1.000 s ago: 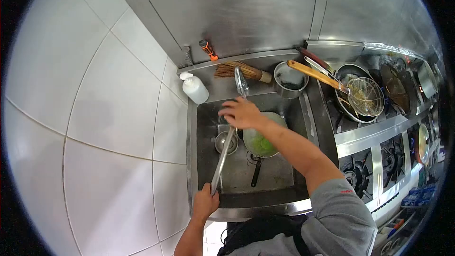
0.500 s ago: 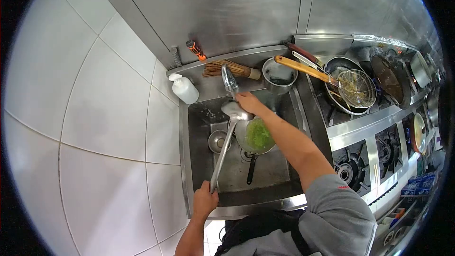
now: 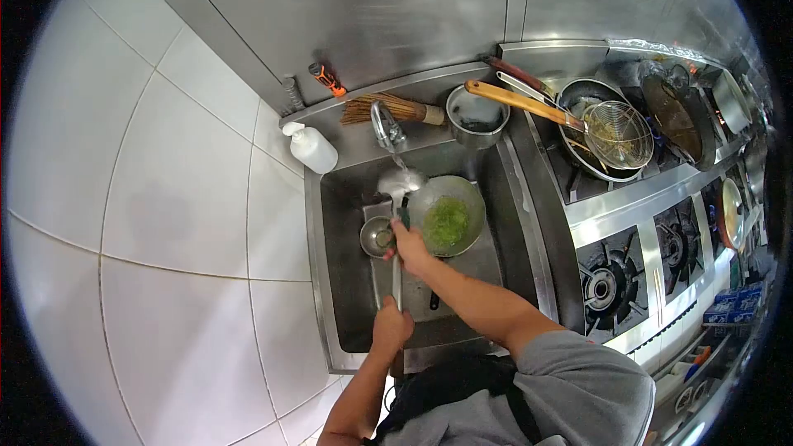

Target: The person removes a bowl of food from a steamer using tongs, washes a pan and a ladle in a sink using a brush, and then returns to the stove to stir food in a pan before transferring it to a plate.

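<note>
Two hands had their grips closed on a ladle (image 3: 397,282) at the centre of the frame: the left hand (image 3: 393,326) low on its handle, the right hand (image 3: 407,246) farther up. Water from the tap (image 3: 386,124) fell on the ladle's head, inside the sink (image 3: 347,301). Just right of it, a pan (image 3: 473,208) held something green; a bowl (image 3: 368,239) sat to the left, near the right hand.
</note>
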Tool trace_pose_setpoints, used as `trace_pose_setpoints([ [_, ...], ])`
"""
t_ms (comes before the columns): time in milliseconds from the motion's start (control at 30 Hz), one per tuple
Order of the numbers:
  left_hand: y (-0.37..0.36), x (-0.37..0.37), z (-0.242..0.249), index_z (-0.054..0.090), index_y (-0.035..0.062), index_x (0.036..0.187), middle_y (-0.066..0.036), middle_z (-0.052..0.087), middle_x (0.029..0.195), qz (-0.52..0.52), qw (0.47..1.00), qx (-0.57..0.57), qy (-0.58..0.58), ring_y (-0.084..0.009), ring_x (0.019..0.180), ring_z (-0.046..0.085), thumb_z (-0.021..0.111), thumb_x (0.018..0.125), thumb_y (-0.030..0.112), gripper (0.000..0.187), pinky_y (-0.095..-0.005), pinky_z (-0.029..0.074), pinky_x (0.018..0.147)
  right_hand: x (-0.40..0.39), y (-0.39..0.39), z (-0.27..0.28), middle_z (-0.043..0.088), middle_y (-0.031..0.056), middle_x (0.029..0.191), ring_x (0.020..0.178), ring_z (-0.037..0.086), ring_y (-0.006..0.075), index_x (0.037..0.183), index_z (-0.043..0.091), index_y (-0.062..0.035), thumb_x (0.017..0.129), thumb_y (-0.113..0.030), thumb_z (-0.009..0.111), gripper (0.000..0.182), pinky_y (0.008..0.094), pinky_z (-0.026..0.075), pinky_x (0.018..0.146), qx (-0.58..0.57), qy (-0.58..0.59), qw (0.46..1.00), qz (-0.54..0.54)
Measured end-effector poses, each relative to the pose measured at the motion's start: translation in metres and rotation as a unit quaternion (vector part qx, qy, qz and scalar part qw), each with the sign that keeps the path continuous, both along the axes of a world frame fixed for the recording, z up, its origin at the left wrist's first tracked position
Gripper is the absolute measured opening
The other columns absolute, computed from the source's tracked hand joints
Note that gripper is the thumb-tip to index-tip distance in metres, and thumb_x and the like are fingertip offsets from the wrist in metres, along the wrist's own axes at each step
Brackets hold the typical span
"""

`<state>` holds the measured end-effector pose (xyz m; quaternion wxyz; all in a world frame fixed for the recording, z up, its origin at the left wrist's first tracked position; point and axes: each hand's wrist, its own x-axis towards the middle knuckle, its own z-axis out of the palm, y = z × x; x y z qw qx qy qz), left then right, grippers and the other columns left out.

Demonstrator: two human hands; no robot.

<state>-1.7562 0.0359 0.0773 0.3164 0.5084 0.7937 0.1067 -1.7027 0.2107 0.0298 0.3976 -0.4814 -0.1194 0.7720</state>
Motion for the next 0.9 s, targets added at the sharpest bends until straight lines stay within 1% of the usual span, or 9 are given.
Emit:
trace_pose_setpoints([
  [133,0.005,-0.01,-0.008,0.047,-0.0067,0.095,-0.03,0.064,0.075,-0.042,0.995,0.085,0.032,-0.0471,0.07,0.066,0.063,0.084,0.014,0.028,-0.0519,0.053,0.064,0.015,-0.017,-0.009,0.055,0.0099,0.072,0.055,0.056,0.0233,0.09,0.054,-0.0021,0.095,-0.025,0.062,0.025,0.0468,0.058,0.058,-0.041,0.099,0.989,0.106],
  [233,0.0,-0.001,0.024,0.047,-0.0011,0.096,-0.016,0.061,0.065,0.015,0.98,-0.03,-0.198,-0.0301,0.049,0.062,0.062,0.089,0.016,0.024,-0.0422,0.048,0.046,0.033,0.022,-0.018,0.054,0.0073,0.066,0.058,0.058,0.023,0.082,0.056,-0.0038,0.091,-0.02,0.066,0.021,0.0448,0.06,0.066,-0.004,0.09,0.981,0.173],
  [300,-0.011,0.003,0.026,0.048,0.0064,0.095,-0.001,0.048,0.057,0.132,0.832,-0.113,-0.527,-0.0115,0.037,0.044,0.059,0.096,0.021,0.018,-0.0287,0.036,0.035,0.035,0.048,-0.019,0.054,0.0061,0.063,0.058,0.058,0.0226,0.079,0.056,-0.0062,0.088,-0.021,0.068,0.021,0.0429,0.06,0.07,-0.048,0.227,0.973,0.011],
  [500,0.005,-0.026,0.003,0.049,0.0126,0.094,0.004,0.036,0.056,0.207,0.56,-0.122,-0.793,-0.0046,0.036,0.033,0.055,0.1,0.026,0.016,-0.0218,0.029,0.033,0.026,-0.03,0.012,0.054,0.0057,0.062,0.059,0.058,0.022,0.076,0.057,-0.0063,0.086,-0.023,0.069,0.023,0.0425,0.059,0.072,-0.096,0.287,0.941,0.152],
  [633,-0.001,-0.019,0.011,0.048,0.0115,0.095,0.004,0.037,0.058,0.227,0.597,-0.138,-0.757,-0.0056,0.038,0.034,0.054,0.101,0.025,0.016,-0.0226,0.03,0.035,0.03,-0.022,0.006,0.057,0.0073,0.064,0.061,0.062,0.0238,0.079,0.059,-0.0032,0.086,-0.02,0.069,0.021,0.0412,0.059,0.065,-0.094,0.243,0.949,0.179],
  [700,-0.006,-0.006,0.015,0.045,0.006,0.101,-0.007,0.054,0.064,0.193,0.793,-0.12,-0.565,-0.0212,0.045,0.054,0.055,0.098,0.023,0.02,-0.0375,0.045,0.042,0.033,0.009,0.014,0.06,0.0111,0.066,0.056,0.064,0.0265,0.081,0.061,0.0017,0.086,-0.016,0.069,0.02,0.04,0.057,0.052,-0.019,0.058,0.98,0.192],
  [733,-0.01,0.001,0.016,0.045,0.006,0.101,-0.007,0.054,0.064,0.19,0.794,-0.124,-0.565,-0.0212,0.045,0.054,0.055,0.098,0.023,0.02,-0.0375,0.045,0.042,0.028,0.023,0.008,0.06,0.0111,0.066,0.056,0.064,0.0265,0.081,0.061,0.0017,0.086,-0.016,0.069,0.02,0.04,0.057,0.052,-0.019,0.057,0.98,0.188],
  [800,-0.018,0.015,0.02,0.042,-0.0004,0.107,-0.026,0.065,0.081,-0.037,0.999,-0.019,0.036,-0.0441,0.071,0.066,0.06,0.093,0.019,0.03,-0.0501,0.053,0.061,0.019,0.05,-0.007,0.062,0.0164,0.067,0.049,0.063,0.0278,0.084,0.059,0.0057,0.087,-0.015,0.068,0.022,0.0402,0.051,0.041,0.046,-0.1,0.986,0.123],
  [900,-0.007,0.016,0.032,0.036,-0.0055,0.114,-0.04,0.061,0.093,-0.018,0.994,-0.106,-0.012,-0.0562,0.095,0.06,0.059,0.091,0.017,0.04,-0.056,0.049,0.081,0.013,0.055,-0.013,0.062,0.0197,0.066,0.044,0.06,0.0277,0.09,0.056,0.011,0.09,-0.021,0.067,0.033,0.0414,0.049,0.038,0.054,-0.168,0.98,0.09],
])
